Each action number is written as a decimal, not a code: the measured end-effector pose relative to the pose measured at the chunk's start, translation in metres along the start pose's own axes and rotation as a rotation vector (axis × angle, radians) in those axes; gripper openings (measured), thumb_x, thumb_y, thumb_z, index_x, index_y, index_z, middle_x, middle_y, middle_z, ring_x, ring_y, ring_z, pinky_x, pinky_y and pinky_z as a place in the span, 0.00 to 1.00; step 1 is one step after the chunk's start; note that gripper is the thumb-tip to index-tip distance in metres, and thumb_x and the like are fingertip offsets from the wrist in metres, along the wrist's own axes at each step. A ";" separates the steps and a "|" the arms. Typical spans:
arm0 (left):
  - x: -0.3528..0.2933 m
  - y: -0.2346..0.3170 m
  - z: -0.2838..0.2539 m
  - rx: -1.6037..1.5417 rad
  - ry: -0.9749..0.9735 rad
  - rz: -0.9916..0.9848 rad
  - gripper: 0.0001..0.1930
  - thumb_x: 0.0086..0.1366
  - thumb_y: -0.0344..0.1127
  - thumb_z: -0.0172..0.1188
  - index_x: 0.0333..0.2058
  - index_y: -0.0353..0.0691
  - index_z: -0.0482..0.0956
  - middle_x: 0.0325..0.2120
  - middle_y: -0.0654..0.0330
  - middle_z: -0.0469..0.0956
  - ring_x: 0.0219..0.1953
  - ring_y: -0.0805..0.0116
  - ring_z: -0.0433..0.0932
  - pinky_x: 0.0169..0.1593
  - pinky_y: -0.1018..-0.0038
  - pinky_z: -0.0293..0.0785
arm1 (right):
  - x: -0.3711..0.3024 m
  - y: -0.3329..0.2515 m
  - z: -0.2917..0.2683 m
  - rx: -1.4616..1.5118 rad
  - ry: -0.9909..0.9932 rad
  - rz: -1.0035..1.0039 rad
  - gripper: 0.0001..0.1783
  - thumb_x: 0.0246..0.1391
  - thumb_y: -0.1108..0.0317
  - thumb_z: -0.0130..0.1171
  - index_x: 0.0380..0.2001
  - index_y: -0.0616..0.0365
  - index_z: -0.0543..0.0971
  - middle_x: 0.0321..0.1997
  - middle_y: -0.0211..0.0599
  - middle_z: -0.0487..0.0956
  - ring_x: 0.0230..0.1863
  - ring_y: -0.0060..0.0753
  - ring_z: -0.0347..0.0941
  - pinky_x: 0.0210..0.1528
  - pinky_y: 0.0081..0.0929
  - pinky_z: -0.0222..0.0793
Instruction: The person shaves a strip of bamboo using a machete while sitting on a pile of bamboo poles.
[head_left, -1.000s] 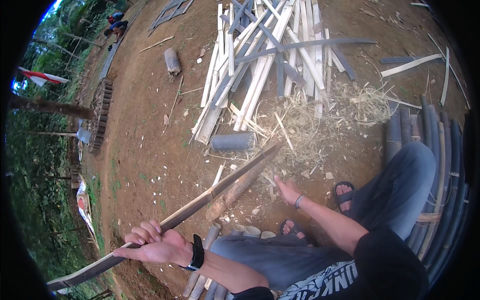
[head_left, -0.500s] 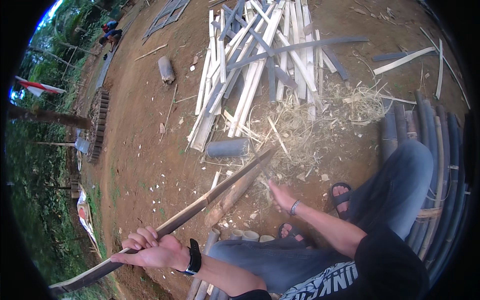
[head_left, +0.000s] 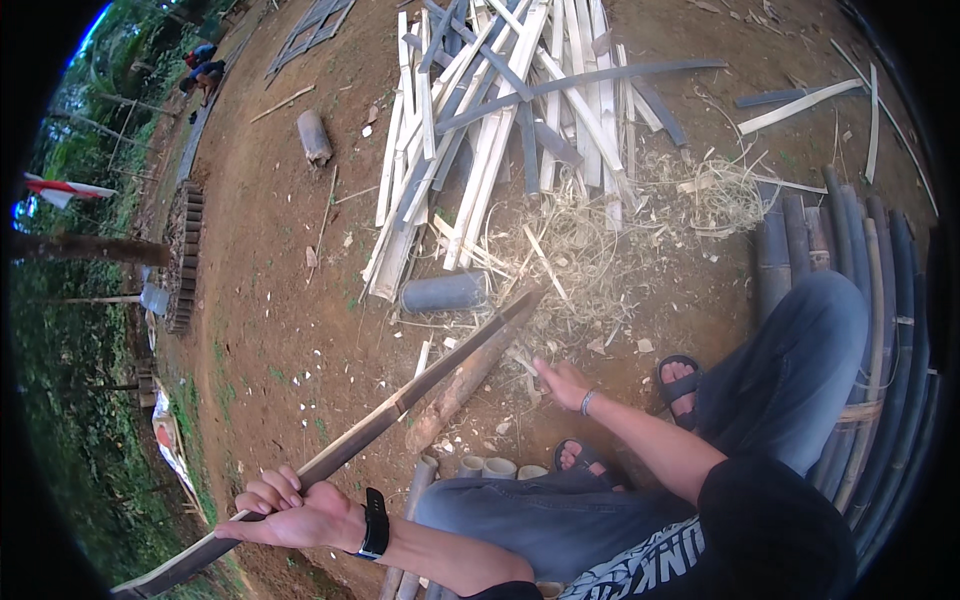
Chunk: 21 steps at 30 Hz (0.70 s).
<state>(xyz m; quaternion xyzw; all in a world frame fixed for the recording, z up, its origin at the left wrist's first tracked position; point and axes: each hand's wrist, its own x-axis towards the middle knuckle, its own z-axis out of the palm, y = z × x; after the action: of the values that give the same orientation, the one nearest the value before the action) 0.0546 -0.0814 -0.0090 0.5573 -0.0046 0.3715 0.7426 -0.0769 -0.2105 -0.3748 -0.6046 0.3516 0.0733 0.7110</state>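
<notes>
A long split bamboo strip (head_left: 375, 424), dark-skinned with a pale edge, slants from the lower left up to the middle. My left hand (head_left: 305, 512) grips it near its lower end, fingers curled over the top. The strip's far end rests on or just over a short wooden log (head_left: 445, 405) lying on the ground. Beside that end, my right hand (head_left: 565, 385) is closed around the handle of a knife (head_left: 527, 362). Most of the blade is hard to make out against the strip and the shavings.
Split bamboo slats (head_left: 500, 130) lie heaped ahead, with curly shavings (head_left: 570, 250) nearer me. A dark bamboo section (head_left: 445, 292) lies left of the shavings. Bamboo poles (head_left: 880, 300) are bundled at my right. Cut bamboo tubes (head_left: 500, 468) stand by my leg. A person (head_left: 207, 72) crouches far left.
The view has shifted slightly, so the scene sits a little more to the left. The knife blade, visible beside the strip before, is now less distinct. Both hands keep their holds.
</notes>
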 end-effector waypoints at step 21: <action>0.004 0.002 -0.012 -0.155 -0.024 -0.107 0.27 0.68 0.62 0.40 0.18 0.47 0.56 0.11 0.70 0.51 0.12 0.79 0.49 0.16 0.81 0.47 | -0.002 -0.030 -0.047 -0.202 0.199 0.323 0.39 0.52 0.34 0.49 0.12 0.64 0.75 0.13 0.42 0.75 0.17 0.38 0.75 0.25 0.38 0.70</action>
<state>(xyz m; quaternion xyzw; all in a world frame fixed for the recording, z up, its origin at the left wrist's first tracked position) 0.0512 -0.0692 -0.0100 0.5021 -0.0127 0.3232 0.8020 -0.0818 -0.2610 -0.3503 -0.6129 0.5032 0.1612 0.5875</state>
